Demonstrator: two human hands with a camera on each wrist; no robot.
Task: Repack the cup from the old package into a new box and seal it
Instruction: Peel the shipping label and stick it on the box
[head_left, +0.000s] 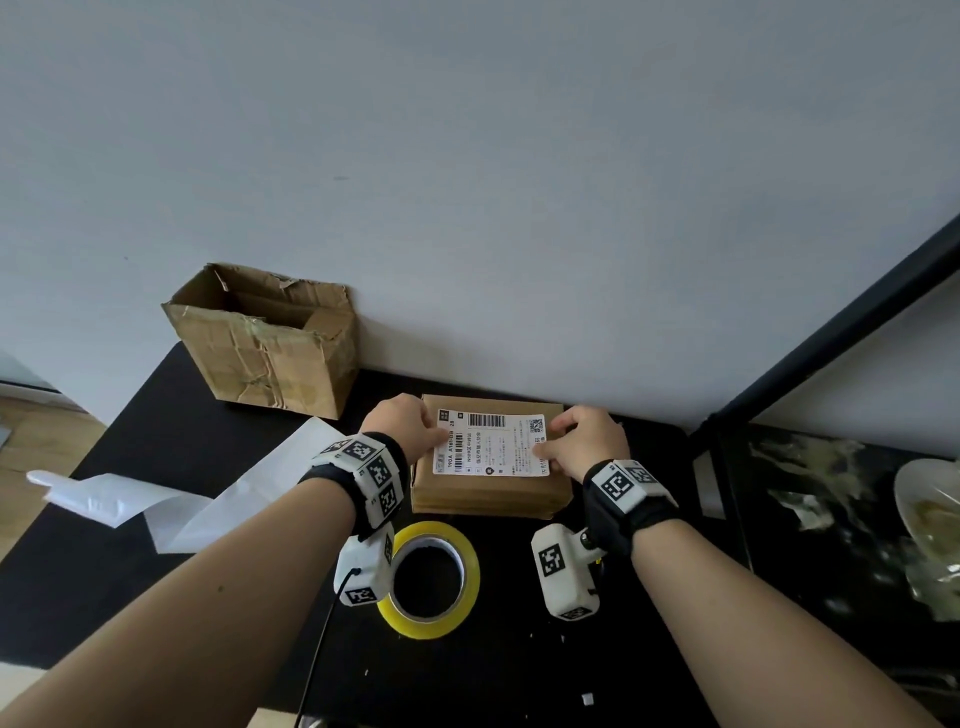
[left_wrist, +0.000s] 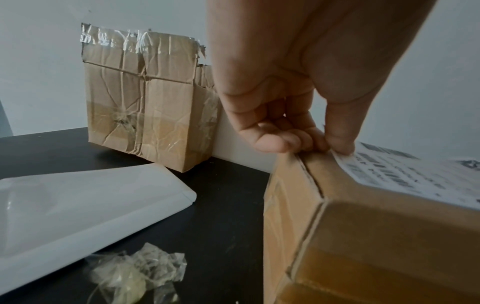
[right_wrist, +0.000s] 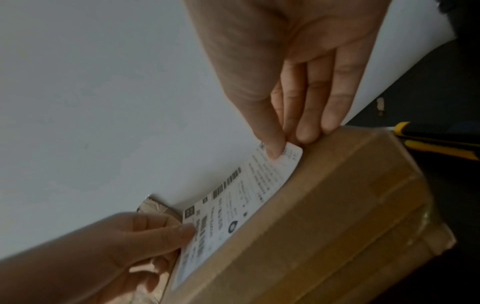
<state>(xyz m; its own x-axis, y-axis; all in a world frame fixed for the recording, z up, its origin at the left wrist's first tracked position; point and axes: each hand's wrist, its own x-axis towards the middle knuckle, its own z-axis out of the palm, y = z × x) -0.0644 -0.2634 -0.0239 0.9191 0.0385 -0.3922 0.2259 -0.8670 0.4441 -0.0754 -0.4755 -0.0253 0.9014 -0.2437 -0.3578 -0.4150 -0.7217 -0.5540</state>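
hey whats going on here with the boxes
A person is laying a white shipping label on top of a closed cardboard box on a black table. The left hand pinches the label's left edge, and the right hand holds down its right end. An opened, crumpled old box stands by the wall, and a yellow tape roll lies nearer the person.

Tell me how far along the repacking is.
Done: the old box stands open and torn by the wall, and the new box is closed, its side taped. In hand: left hand and right hand hold the shipping label on its top. Left: smoothing the label flat.
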